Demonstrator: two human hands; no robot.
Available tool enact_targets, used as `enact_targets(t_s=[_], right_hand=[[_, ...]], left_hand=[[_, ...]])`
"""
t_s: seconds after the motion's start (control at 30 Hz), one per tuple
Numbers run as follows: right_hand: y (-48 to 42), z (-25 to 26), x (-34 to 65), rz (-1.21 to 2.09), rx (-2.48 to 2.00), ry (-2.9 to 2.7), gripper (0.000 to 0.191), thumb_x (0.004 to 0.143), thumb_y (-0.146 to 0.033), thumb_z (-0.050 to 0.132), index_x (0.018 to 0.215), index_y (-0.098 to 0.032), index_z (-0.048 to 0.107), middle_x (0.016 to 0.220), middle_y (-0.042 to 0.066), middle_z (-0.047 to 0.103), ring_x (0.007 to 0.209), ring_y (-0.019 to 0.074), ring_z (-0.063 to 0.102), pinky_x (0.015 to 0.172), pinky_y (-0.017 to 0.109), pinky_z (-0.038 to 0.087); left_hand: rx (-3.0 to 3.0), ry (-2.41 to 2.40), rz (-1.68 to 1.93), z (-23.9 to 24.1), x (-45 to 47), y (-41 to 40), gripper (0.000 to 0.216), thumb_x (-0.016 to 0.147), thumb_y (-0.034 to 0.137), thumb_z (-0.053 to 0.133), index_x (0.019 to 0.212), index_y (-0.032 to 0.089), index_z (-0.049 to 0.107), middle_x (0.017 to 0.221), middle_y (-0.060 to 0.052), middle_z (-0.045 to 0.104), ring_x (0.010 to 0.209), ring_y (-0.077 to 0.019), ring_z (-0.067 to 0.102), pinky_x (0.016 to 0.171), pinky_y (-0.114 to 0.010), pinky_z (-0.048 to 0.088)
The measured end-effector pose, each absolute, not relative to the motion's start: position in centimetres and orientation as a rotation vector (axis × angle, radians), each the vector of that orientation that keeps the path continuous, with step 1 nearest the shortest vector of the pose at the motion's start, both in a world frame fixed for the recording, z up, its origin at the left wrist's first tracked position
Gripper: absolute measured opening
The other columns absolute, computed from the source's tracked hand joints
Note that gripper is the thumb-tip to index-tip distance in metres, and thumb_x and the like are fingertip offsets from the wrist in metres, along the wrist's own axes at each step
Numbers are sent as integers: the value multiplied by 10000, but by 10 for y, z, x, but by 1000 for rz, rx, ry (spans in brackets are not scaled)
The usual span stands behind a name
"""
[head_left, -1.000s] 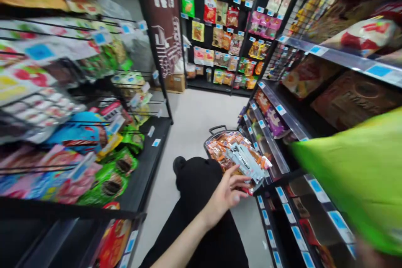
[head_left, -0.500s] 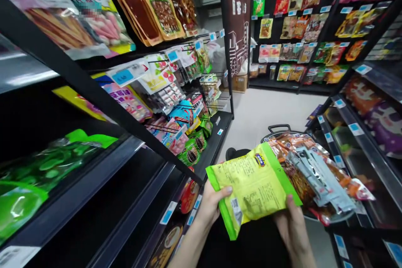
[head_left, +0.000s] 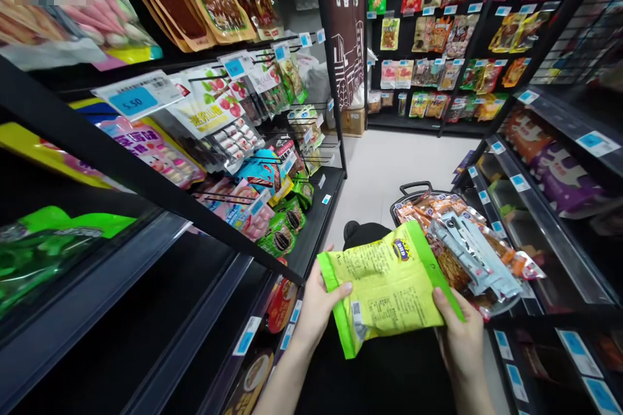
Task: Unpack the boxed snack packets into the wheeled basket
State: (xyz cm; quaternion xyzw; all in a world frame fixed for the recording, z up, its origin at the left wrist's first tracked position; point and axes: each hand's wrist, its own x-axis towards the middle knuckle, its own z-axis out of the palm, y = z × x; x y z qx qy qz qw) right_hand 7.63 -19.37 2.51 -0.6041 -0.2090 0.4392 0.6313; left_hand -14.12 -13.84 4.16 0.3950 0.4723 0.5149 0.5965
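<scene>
Between my two hands is a yellow snack bag with bright green end seals, its printed side facing up. My left hand pinches the left end, thumb on top and fingers hidden beneath. At the other end my right hand grips the green seal, also thumb on top. Just beyond the bag, to the right, a dark-rimmed basket is heaped with packaged snacks, among them orange-and-red packs and pale blue-grey packets.
A shelf unit with green bags and hanging snack packs runs along my left. Lower shelves with price tags line the right. Pale floor leads to a wall rack of bags.
The view has shifted, so shelves and basket appear further left. My right thumb now lies further onto the bag's right end. Both hands still hold the bag.
</scene>
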Motion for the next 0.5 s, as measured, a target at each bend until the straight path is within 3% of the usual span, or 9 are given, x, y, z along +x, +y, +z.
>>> enact_targets(t_s=[0.1,0.17,0.23,0.27,0.33,0.5], right_hand=[[-195,33,73,923,-1455,-540,450,615,-522,783,813,-120,742,784,84,711,717,216,623,629,287,515],[-194,39,70,867,-1500,-588,461,627,-551,761,790,-120,742,755,82,707,699,215,622,617,285,515],[-194,43,67,825,-1522,-624,473,644,-570,740,781,-117,742,738,85,704,687,221,627,604,289,519],[-195,44,65,812,-1523,-635,475,648,-571,737,783,-116,742,739,89,705,689,225,632,601,292,522],[-196,46,63,807,-1505,-645,467,657,-561,737,794,-115,742,751,94,708,704,236,646,605,297,533],[-200,44,66,822,-1438,-668,416,702,-514,726,827,-117,748,779,100,708,687,225,652,610,302,547]], left_hand=[[1228,1368,1331,49,-144,-142,838,729,326,736,1441,287,295,1414,-122,476,1239,-285,524,1008,-460,469],[1672,1611,1329,64,-142,-146,614,791,288,676,1358,312,444,1498,-90,371,1340,-300,393,1068,-529,393],[2149,1633,1162,83,-134,-148,351,838,256,627,1186,301,606,1395,-55,508,1331,-299,382,1106,-592,310],[2321,1492,1066,93,-127,-149,289,857,255,607,1144,287,623,1263,-41,617,1259,-274,460,1107,-596,311],[2445,1270,845,110,-109,-147,293,861,286,610,1152,246,614,1207,-42,656,1201,-257,513,1070,-546,398],[2547,1301,668,120,-71,-140,393,861,352,606,1232,227,584,1323,-65,587,1259,-294,476,1088,-592,366]])
